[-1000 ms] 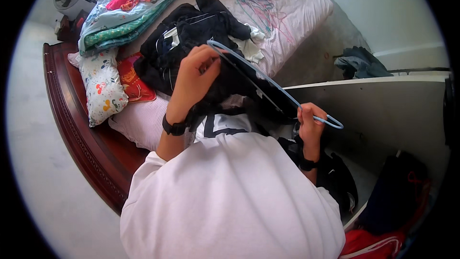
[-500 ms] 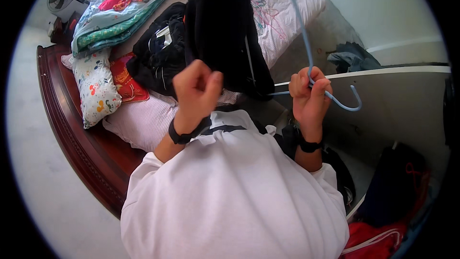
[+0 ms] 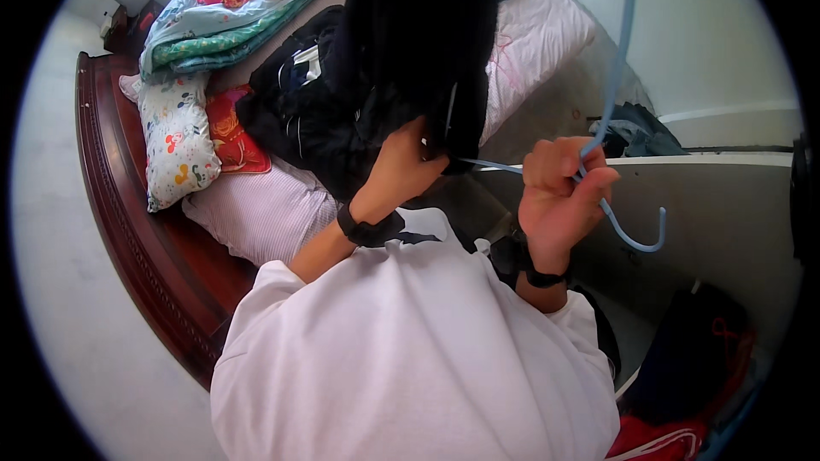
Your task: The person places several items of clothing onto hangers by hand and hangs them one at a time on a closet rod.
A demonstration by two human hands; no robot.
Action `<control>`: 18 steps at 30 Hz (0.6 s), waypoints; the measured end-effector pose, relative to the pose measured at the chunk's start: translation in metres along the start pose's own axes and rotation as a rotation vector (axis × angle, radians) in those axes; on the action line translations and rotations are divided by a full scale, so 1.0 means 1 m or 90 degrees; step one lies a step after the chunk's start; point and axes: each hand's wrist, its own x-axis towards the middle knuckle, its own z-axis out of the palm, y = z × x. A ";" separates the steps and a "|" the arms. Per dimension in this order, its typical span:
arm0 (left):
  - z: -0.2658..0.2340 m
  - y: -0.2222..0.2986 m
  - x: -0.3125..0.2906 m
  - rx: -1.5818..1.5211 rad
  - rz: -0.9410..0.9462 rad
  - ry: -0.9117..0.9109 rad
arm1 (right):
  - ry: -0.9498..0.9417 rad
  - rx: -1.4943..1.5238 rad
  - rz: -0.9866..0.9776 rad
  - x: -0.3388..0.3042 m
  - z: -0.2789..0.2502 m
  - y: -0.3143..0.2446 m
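A light blue clothes hanger (image 3: 634, 237) is gripped at the neck by my right hand (image 3: 559, 196), its hook pointing down toward me. One arm of the hanger runs up and out of view; the other reaches left to a black garment (image 3: 427, 26). This dark cloth hangs in front of me, with a thin pale line near its lower edge. My left hand (image 3: 400, 169) is closed at the garment's lower edge, thumb toward the hanger. Some of its fingertips are hidden by the cloth.
Behind lies a bed with a dark wood headboard (image 3: 137, 230), a patterned pillow (image 3: 178, 149), a red cushion (image 3: 235, 137), folded quilts (image 3: 201, 43) and a black clothing pile (image 3: 295, 111). At right runs a white-edged panel (image 3: 709, 160); red and dark clothes (image 3: 683, 367) sit below it.
My left hand has moved right and forward from the air to the garment's lower edge and closed there. The hanger and garment have risen and tilted slightly. My right hand keeps its grip.
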 end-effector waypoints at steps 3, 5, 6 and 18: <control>-0.003 0.001 -0.001 -0.035 -0.040 -0.021 | 0.043 0.003 0.019 0.007 -0.006 -0.007; -0.002 -0.003 0.000 -0.050 -0.108 -0.050 | 0.080 0.021 0.036 0.010 -0.010 -0.008; 0.001 -0.010 0.001 -0.021 -0.013 -0.036 | 0.118 0.041 0.054 0.012 -0.011 -0.008; -0.001 -0.028 0.007 0.133 0.053 0.018 | 0.278 0.105 0.057 0.028 -0.037 -0.006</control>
